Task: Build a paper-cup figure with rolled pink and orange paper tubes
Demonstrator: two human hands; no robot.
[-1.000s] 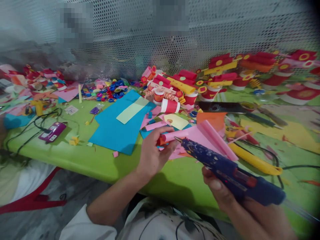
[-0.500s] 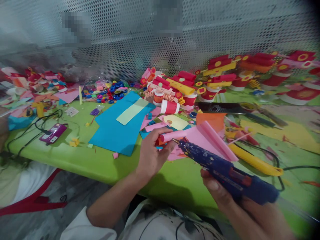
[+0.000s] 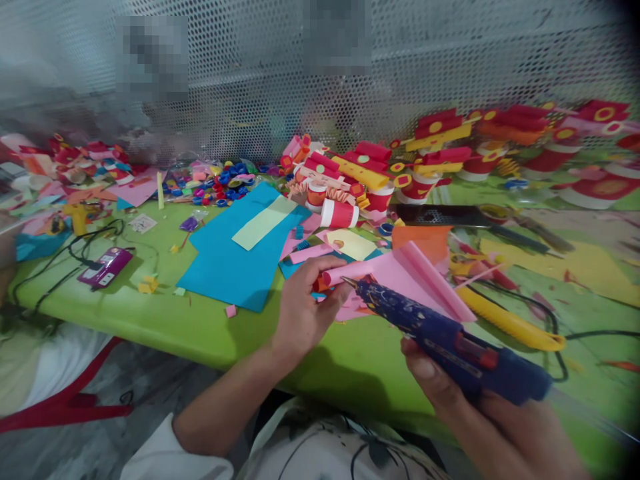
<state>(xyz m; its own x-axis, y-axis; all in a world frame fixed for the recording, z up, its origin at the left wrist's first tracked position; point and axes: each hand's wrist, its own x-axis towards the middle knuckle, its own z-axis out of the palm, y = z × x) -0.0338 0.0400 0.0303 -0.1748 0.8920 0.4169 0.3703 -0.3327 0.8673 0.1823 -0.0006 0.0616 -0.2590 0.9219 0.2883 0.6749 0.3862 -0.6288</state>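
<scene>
My left hand [image 3: 307, 310] is closed around a pink paper roll [image 3: 345, 272], with some red-orange paper showing beneath it. In my right hand [image 3: 465, 407] is a dark blue hot glue gun [image 3: 445, 337], its surface worn and flecked. The metal nozzle points left and lies at the pink roll, close to my left fingertips; whether it touches cannot be made out. Behind the gun lies a pink paper sheet [image 3: 415, 283] with a rolled edge. A red paper cup [image 3: 340, 214] rests on its side beyond my left hand.
Blue sheets [image 3: 225, 267] lie on the green table [image 3: 165, 313]. Red cups with paper tops [image 3: 425, 183] line the back, beside bottle-cap-like pieces [image 3: 220, 183]. A yellow cutter-like handle [image 3: 510, 320] and black cable lie right. A purple box [image 3: 105, 267] with cords is left.
The glue gun has shifted very slightly to the left along the pink roll. My left hand stays almost still.
</scene>
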